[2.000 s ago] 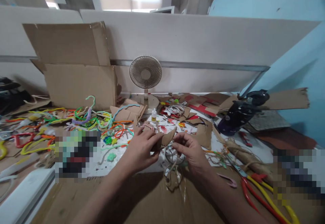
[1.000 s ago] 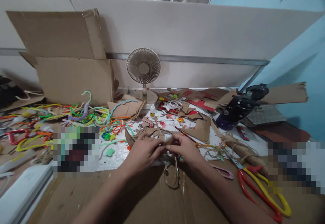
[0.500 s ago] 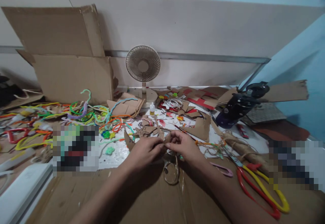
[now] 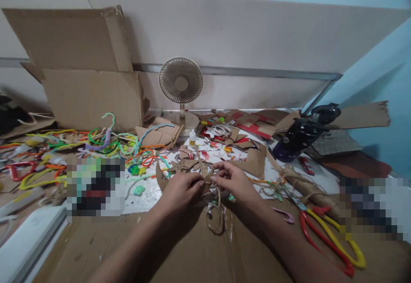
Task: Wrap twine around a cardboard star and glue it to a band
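Cardboard sheet in foreground. Left hand: grip pinched, apparently on small cardboard piece between the hands. Right hand: fingertips slightly parted at piece's right edge; hold unclear. Piece: likely light, stiffish, creasable; pinch edges. Cord loop below: probably limp.

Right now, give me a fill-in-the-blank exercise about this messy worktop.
The small piece between the left grip and the right grip is ____ in colour.
Behind the small upright bottle stands a round-headed ____.
One handle of the big scissors is red, the other ____.

Missing words: brown; fan; yellow.
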Demonstrator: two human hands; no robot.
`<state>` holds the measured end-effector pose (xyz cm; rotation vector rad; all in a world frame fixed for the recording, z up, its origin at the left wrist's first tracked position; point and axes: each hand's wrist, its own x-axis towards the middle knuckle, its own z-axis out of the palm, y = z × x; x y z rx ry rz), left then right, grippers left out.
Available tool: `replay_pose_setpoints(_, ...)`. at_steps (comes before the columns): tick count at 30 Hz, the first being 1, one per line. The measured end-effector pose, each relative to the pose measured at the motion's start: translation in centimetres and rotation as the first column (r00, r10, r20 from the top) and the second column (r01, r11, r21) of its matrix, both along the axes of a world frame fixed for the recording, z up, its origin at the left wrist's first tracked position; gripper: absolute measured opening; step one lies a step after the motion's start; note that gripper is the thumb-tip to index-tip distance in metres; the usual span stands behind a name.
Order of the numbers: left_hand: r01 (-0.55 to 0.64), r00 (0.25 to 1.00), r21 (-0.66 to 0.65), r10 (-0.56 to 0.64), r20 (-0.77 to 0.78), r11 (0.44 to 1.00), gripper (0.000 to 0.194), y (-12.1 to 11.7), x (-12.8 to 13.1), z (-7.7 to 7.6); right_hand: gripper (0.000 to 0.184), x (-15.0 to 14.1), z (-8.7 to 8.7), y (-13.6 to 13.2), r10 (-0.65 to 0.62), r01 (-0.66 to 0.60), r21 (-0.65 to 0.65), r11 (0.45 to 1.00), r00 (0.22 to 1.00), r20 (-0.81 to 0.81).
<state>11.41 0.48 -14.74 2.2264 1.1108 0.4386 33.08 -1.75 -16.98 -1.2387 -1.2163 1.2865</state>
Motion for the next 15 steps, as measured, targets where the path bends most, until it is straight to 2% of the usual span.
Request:
replay_pose_setpoints(3, -0.030, 0.998, 0.015, 0.031, -0.061, 0.999, 0.033, 0.3, -1.0, 1.1, 0.024, 1.2, 0.3, 0.4, -0.058, 0.043, 0.106, 0.993, 0.988, 0.143)
replay_pose_setpoints(6, -0.044, 0.992, 0.017, 0.046, -0.121, 0.999, 0.031, 0.8, -2.4, 1.9, 0.008, 2.5, 0.3, 0.9, -0.128, 0.021, 0.246, 0.969, 0.896, 0.425)
replay_pose_setpoints(8, -0.041, 0.980, 0.010, 0.042, -0.193, 0.999, 0.031, 1.1, -3.2, 1.9, 0.012, 3.0, 0.1, 1.1, -0.148, -0.035, 0.282, 0.959, 0.788, 0.598)
replay_pose_setpoints(11, -0.039, 0.956, -0.021, 0.031, -0.293, 0.999, 0.028, 1.3, -3.6, 1.5, 0.023, 3.2, -0.7, 1.4, -0.120, -0.113, 0.244, 0.963, 0.634, 0.764)
replay_pose_setpoints(13, -0.036, 0.944, -0.041, 0.021, -0.329, 0.998, 0.028, 1.4, -3.6, 1.4, 0.031, 3.1, -1.4, 1.6, -0.107, -0.137, 0.219, 0.966, 0.561, 0.821)
replay_pose_setpoints(15, -0.037, 0.937, -0.027, 0.025, -0.349, 0.999, 0.028, 1.3, -3.4, 1.4, 0.028, 3.0, -1.8, 1.7, -0.110, -0.137, 0.211, 0.968, 0.524, 0.845)
